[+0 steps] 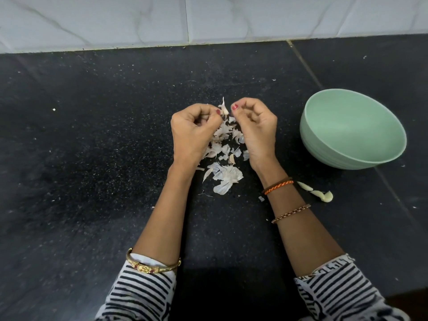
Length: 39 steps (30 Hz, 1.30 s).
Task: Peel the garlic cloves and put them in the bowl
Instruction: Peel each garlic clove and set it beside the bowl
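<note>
My left hand [194,133] and my right hand [254,128] are held close together above the black counter, fingers curled. Between their fingertips sits a small garlic clove [224,108] with a strip of papery skin sticking up; both hands pinch it. Beneath the hands lies a heap of white garlic skins [225,158]. A pale green bowl [352,133] stands to the right of my right hand; its visible inside looks bare. Near my right forearm lie peeled garlic cloves [317,193] on the counter.
The black speckled counter [92,147] runs back to a white marbled tile wall [208,19]. Small white flecks are scattered over it. A seam in the counter [308,68] passes diagonally behind the bowl. Striped sleeves and bangles cover my forearms.
</note>
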Motion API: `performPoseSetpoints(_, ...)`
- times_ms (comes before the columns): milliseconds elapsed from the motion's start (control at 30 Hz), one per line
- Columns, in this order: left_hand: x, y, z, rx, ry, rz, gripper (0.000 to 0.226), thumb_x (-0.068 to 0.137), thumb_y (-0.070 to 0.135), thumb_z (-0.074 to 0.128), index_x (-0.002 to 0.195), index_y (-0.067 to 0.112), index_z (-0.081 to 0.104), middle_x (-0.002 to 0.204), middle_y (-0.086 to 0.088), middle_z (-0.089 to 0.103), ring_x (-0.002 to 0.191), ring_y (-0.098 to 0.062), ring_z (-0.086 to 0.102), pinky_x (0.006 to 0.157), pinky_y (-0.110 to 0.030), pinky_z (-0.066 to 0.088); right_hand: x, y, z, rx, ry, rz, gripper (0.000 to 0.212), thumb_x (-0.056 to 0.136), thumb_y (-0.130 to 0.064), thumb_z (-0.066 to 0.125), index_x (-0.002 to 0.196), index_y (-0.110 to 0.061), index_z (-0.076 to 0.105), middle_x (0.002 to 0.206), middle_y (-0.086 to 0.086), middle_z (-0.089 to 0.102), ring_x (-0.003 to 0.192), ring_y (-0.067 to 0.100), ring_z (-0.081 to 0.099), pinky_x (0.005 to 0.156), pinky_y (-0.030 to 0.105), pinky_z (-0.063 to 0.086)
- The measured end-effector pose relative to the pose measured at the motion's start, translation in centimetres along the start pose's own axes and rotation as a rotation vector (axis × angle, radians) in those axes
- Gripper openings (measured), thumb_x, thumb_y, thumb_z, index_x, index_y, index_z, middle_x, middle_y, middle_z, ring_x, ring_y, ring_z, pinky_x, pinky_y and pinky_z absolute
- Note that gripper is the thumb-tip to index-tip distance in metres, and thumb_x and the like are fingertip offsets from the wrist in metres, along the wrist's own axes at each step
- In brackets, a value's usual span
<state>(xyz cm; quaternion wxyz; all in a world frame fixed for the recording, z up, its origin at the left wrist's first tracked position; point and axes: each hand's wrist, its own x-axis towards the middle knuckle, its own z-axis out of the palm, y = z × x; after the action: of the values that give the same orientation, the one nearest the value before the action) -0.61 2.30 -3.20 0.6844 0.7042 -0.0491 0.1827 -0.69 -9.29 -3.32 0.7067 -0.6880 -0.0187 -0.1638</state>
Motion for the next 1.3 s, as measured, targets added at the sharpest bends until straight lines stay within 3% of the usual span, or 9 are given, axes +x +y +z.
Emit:
performPoseSetpoints(67, 0.1, 0.0, 0.0, 0.004, 0.027, -0.012, 0.014, 0.074, 0.013, 0.062, 0.065, 0.023, 0.064, 0.047, 0.017, 0.049, 0.050, 0.000, 0.039, 0.053, -0.017, 0.039, -0.1, 0.2, -0.1, -0.045, 0.023, -0.092, 0.013, 0.090, -0.011, 0.058, 0.080, -0.014, 0.066, 0.072, 0.002, 0.061, 0.068, 0.012, 0.054, 0.064, 0.017, 0.044)
performPoseSetpoints(200, -0.1, 0.1, 0.1, -0.005, 0.041, -0.010, 0.006, 0.071, 0.021, 0.064, 0.065, 0.023, 0.065, 0.048, 0.017, 0.052, 0.050, 0.000, 0.041, 0.053, -0.017, 0.040, -0.2, 0.5, 0.1, -0.166, -0.029, -0.308, 0.009, 0.085, -0.018, 0.060, 0.085, -0.011, 0.066, 0.077, -0.007, 0.063, 0.070, 0.003, 0.055, 0.064, 0.014, 0.041)
performPoseSetpoints(333, -0.2, 0.2, 0.0, -0.017, 0.024, -0.021, 0.010, 0.075, 0.016, 0.066, 0.067, 0.021, 0.065, 0.052, 0.014, 0.055, 0.052, -0.003, 0.045, 0.053, -0.018, 0.042, -0.2, 0.8, 0.1, -0.199, -0.049, -0.368, 0.011, 0.085, -0.022, 0.060, 0.089, -0.014, 0.067, 0.083, -0.007, 0.066, 0.077, 0.017, 0.062, 0.069, 0.030, 0.048)
performPoseSetpoints(567, -0.2, 0.4, 0.0, -0.078, -0.079, -0.035, 0.008, 0.079, 0.011, 0.063, 0.073, 0.016, 0.067, 0.072, -0.018, 0.058, 0.066, -0.024, 0.048, 0.060, -0.027, 0.044, 0.2, 0.8, -0.2, -0.112, -0.078, -0.228, 0.012, 0.085, -0.006, 0.063, 0.095, -0.003, 0.068, 0.083, -0.003, 0.067, 0.073, -0.001, 0.061, 0.065, 0.008, 0.043)
performPoseSetpoints(667, -0.2, 0.5, 0.1, -0.068, -0.102, -0.070, 0.009, 0.077, 0.012, 0.061, 0.070, 0.015, 0.066, 0.071, -0.017, 0.058, 0.066, -0.024, 0.048, 0.062, -0.033, 0.044, 0.2, 0.9, -0.1, -0.123, -0.020, -0.192, 0.013, 0.088, -0.002, 0.057, 0.093, -0.007, 0.067, 0.080, -0.008, 0.065, 0.078, -0.003, 0.062, 0.074, 0.014, 0.047)
performPoseSetpoints(867, -0.2, 0.4, -0.3, -0.055, -0.056, -0.126, 0.014, 0.072, 0.006, 0.054, 0.064, -0.003, 0.059, 0.064, -0.008, 0.052, 0.063, -0.019, 0.043, 0.059, -0.021, 0.040, 0.9, 1.3, -0.7, -0.095, 0.182, -0.156, 0.014, 0.088, -0.005, 0.056, 0.093, -0.010, 0.068, 0.082, -0.012, 0.064, 0.078, -0.006, 0.060, 0.073, 0.013, 0.045)
performPoseSetpoints(1000, 0.0, 0.0, -0.6, 0.031, -0.061, -0.139, 0.011, 0.071, 0.011, 0.058, 0.071, 0.018, 0.066, 0.063, 0.005, 0.058, 0.061, -0.010, 0.047, 0.059, -0.018, 0.042, 0.9, 1.5, -0.8, -0.163, 0.135, -0.217, 0.017, 0.086, -0.003, 0.058, 0.098, -0.011, 0.067, 0.086, -0.007, 0.066, 0.083, -0.003, 0.061, 0.077, 0.017, 0.049)
performPoseSetpoints(1133, -0.1, -0.1, -0.4, 0.075, -0.068, -0.130, 0.028, 0.075, 0.030, 0.064, 0.069, 0.003, 0.067, 0.072, -0.027, 0.061, 0.063, -0.020, 0.050, 0.062, -0.032, 0.045, 0.6, 1.7, -0.3, -0.242, 0.096, -0.270, 0.017, 0.083, 0.001, 0.060, 0.094, -0.007, 0.070, 0.085, -0.009, 0.065, 0.079, -0.007, 0.060, 0.072, 0.010, 0.046)
performPoseSetpoints(1300, 0.0, 0.0, -0.2, 0.048, -0.082, -0.095, 0.007, 0.081, 0.024, 0.070, 0.076, 0.026, 0.065, 0.069, 0.003, 0.061, 0.066, -0.015, 0.048, 0.064, -0.026, 0.046, 0.3, 1.4, -0.1, -0.215, 0.059, -0.289, 0.015, 0.081, 0.003, 0.063, 0.092, -0.004, 0.070, 0.081, -0.011, 0.065, 0.070, -0.008, 0.060, 0.063, 0.005, 0.042)
